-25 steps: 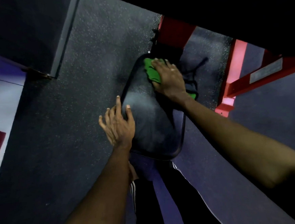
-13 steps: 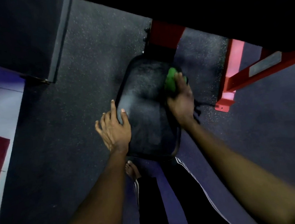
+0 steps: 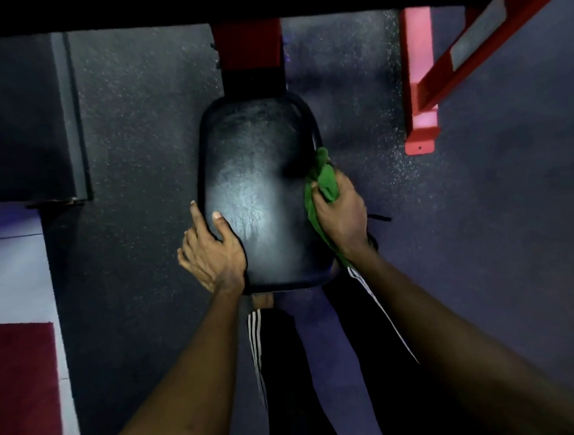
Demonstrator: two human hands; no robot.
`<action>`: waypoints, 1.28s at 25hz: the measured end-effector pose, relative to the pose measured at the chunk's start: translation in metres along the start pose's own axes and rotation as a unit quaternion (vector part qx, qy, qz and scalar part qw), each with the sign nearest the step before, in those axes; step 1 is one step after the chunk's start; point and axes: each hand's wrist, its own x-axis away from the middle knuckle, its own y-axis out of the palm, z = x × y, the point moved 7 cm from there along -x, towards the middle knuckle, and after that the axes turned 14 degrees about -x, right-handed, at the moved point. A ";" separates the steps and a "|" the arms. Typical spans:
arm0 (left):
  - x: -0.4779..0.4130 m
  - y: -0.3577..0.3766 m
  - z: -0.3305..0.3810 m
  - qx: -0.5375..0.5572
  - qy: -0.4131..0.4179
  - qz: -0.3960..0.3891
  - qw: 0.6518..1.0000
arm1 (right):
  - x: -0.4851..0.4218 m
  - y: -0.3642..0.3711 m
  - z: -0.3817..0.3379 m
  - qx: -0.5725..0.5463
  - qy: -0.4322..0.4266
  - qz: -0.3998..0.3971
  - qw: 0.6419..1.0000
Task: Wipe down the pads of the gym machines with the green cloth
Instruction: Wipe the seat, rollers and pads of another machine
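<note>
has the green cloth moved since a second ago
Yes. The green cloth in the right hand went from the far end of the pad, by the red post, to its right edge, nearer the person.

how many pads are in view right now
1: the black pad at centre; the left hand holds its left edge, the right hand grips the green cloth at its right edge. Others may lie outside the frame.
</note>
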 end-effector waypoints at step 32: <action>-0.098 -0.031 0.085 -0.040 0.365 -0.278 0.888 | 0.155 0.055 0.044 -0.135 0.199 0.405 0.882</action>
